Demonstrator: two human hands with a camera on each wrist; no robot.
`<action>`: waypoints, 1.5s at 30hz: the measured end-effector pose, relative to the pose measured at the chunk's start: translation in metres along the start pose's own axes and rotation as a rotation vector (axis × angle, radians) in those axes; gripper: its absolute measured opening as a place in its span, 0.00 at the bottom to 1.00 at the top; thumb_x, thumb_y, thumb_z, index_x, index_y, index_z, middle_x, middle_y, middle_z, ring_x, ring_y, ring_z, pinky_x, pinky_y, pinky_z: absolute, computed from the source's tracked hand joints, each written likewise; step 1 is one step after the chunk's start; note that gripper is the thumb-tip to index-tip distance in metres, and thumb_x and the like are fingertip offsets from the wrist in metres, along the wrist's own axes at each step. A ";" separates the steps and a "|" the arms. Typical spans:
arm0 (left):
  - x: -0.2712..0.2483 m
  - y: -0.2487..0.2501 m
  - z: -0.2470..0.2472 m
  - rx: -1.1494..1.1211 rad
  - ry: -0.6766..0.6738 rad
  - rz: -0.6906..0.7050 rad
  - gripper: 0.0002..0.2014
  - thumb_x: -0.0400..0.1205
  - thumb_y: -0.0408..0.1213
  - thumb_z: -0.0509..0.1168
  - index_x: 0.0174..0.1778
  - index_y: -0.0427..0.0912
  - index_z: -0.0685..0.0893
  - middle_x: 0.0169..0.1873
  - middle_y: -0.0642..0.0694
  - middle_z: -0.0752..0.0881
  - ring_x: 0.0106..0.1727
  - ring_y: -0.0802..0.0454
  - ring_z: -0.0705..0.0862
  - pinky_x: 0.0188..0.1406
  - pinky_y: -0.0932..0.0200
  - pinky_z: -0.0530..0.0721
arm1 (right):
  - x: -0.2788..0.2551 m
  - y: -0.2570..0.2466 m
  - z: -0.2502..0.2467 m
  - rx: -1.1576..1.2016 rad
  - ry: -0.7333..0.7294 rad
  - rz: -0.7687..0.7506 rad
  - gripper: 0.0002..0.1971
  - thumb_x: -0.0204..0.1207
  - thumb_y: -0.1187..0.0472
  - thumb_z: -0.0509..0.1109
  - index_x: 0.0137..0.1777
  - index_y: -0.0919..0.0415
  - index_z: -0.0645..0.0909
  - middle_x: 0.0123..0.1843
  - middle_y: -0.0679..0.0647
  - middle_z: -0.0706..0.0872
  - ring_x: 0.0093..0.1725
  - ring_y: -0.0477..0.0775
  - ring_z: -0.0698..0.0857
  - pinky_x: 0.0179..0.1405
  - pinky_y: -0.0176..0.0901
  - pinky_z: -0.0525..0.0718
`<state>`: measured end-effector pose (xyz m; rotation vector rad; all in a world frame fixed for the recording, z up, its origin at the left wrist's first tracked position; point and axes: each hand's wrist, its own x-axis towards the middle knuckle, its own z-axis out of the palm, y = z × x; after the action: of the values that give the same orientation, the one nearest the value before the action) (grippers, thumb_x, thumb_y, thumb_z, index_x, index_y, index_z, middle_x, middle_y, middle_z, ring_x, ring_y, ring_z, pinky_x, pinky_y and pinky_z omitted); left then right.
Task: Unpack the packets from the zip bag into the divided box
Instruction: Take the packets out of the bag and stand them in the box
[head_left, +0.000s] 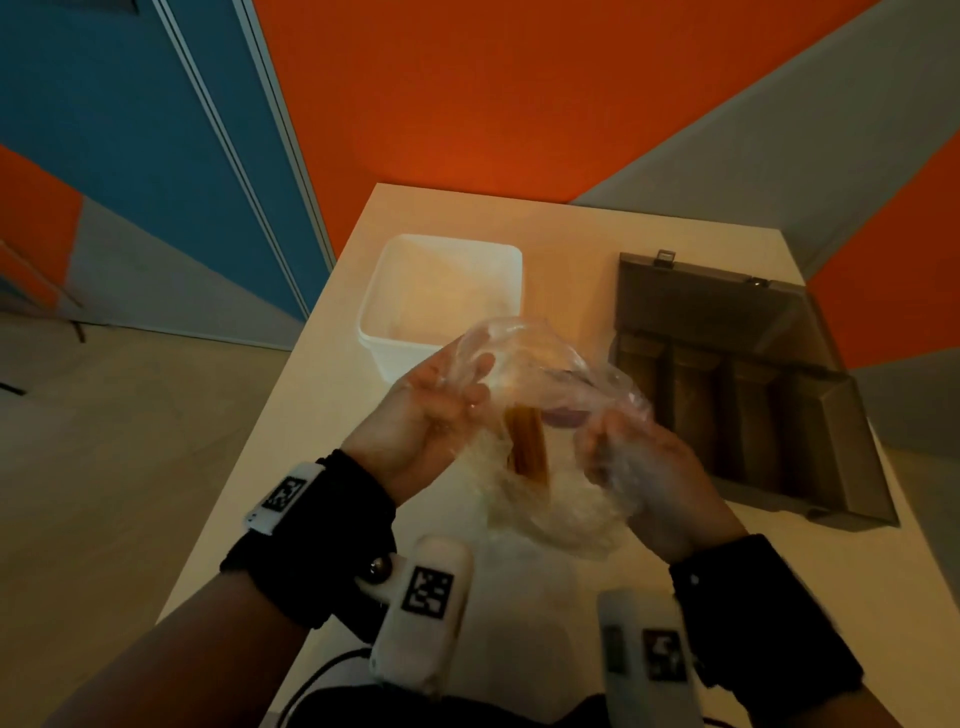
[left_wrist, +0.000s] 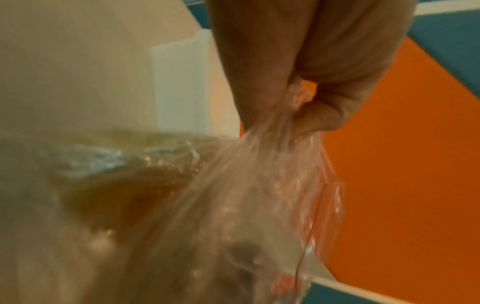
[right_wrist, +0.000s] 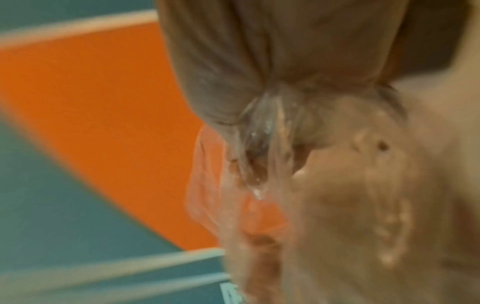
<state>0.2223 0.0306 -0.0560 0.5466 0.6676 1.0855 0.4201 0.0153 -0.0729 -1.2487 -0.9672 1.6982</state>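
Beyond both hands (head_left: 436, 415) (head_left: 639, 457) gripping the zip bag (head_left: 540, 395): white tub (head_left: 441, 291), divided box (head_left: 737, 384).

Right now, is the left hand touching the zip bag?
Touching. The left wrist view shows the left hand pinching the zip bag plastic between thumb and fingers.

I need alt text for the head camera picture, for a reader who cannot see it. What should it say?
Two hands, left hand and right hand, hold a clear zip bag above a pale table, with brown packets visible inside. Behind stand a white tub and an open grey divided box.
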 end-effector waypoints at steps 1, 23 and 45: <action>-0.001 -0.001 -0.005 0.006 0.051 -0.026 0.33 0.62 0.15 0.52 0.62 0.43 0.76 0.45 0.48 0.77 0.28 0.60 0.76 0.27 0.72 0.79 | 0.000 -0.001 -0.003 0.223 -0.074 0.033 0.14 0.61 0.52 0.75 0.43 0.60 0.85 0.37 0.56 0.81 0.36 0.51 0.79 0.38 0.42 0.79; -0.034 -0.016 0.000 -0.071 -0.039 -0.159 0.13 0.71 0.33 0.57 0.21 0.44 0.82 0.16 0.54 0.80 0.20 0.59 0.80 0.36 0.56 0.88 | -0.006 -0.019 0.007 0.778 -0.157 0.001 0.14 0.79 0.64 0.62 0.58 0.75 0.77 0.51 0.74 0.83 0.51 0.66 0.84 0.55 0.49 0.86; -0.002 -0.016 -0.001 1.253 0.358 0.277 0.17 0.81 0.44 0.53 0.43 0.34 0.80 0.30 0.39 0.83 0.26 0.46 0.79 0.20 0.58 0.81 | 0.016 -0.016 0.014 -0.192 -0.013 0.055 0.51 0.52 0.49 0.83 0.74 0.51 0.59 0.70 0.54 0.73 0.60 0.51 0.77 0.52 0.45 0.84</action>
<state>0.2305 0.0227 -0.0669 1.5636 1.6318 0.9235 0.4061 0.0342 -0.0611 -1.4011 -1.1351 1.6880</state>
